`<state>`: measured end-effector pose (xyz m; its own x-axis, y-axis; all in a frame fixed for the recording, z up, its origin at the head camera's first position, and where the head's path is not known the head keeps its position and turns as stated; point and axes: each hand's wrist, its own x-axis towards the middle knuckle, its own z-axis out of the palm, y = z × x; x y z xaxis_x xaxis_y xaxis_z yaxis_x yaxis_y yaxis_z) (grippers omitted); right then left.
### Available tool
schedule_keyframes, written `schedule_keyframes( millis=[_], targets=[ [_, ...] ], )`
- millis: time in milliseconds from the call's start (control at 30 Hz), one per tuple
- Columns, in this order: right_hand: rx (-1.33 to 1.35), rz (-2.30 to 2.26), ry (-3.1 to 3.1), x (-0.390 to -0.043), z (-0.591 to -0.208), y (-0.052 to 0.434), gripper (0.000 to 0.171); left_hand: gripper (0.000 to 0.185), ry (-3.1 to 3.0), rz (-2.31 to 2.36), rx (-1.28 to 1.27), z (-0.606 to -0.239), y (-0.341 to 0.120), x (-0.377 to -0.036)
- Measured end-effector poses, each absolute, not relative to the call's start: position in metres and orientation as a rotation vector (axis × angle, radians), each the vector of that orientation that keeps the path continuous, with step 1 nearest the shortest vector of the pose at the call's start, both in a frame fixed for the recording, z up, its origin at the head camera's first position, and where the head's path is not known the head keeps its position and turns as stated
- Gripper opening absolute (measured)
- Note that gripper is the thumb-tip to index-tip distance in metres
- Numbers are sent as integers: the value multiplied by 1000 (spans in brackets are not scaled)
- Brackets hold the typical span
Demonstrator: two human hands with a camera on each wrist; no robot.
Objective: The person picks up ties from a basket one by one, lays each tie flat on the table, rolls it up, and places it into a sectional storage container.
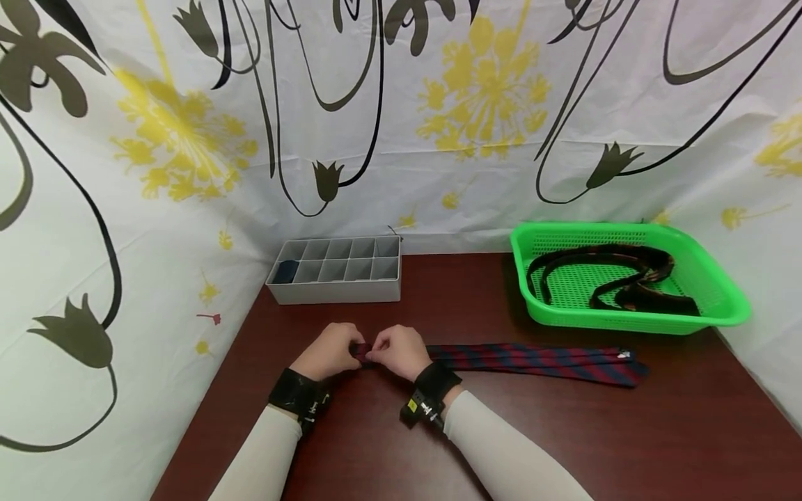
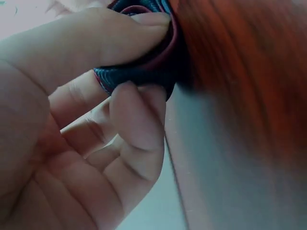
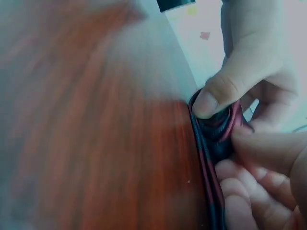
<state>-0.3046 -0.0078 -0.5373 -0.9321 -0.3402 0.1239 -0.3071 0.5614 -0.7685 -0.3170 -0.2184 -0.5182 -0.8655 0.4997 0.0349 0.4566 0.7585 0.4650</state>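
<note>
A red and navy striped tie [image 1: 539, 360] lies flat on the dark red table [image 1: 564, 438], running right from my hands. Its left end is wound into a small roll [image 1: 362, 352]. My left hand [image 1: 330, 351] pinches that roll [image 2: 139, 72] between thumb and fingers. My right hand [image 1: 401, 352] grips the same roll [image 3: 218, 129] from the other side, thumb on top. Both hands meet near the table's middle.
A grey divided organizer box [image 1: 338, 270] stands at the back left, with a dark item in its front-left cell. A green mesh basket [image 1: 714, 306] at the back right holds another dark tie [image 1: 626, 278]. A flowered cloth backdrop [image 1: 401, 125] encloses the table.
</note>
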Motion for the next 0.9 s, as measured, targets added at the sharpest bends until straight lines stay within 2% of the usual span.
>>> schedule_keyframes(
  millis=[200,333,433,500,667,900],
  targets=[
    [-497,-1227,2815,-303,-536,-11,21,43,2657,1026,635,-534,-236,-322],
    [-492,-1215,2828,-306,-535,-11,23,33,2665,1076,663,-536,-238,-325],
    [-544,-1283,2787,-308,-535,-11,20,19,2776,968,704,-530,-234,-324],
    [-559,-1356,2713,-308,-535,-11,17,16,2843,854,727,-524,-230,-322],
    [-510,-1444,2579,-308,-534,-11,20,17,2899,662,776,-513,-224,-316],
    [-550,-1210,2765,-306,-533,-13,33,33,2721,928,719,-527,-239,-320]
  ],
)
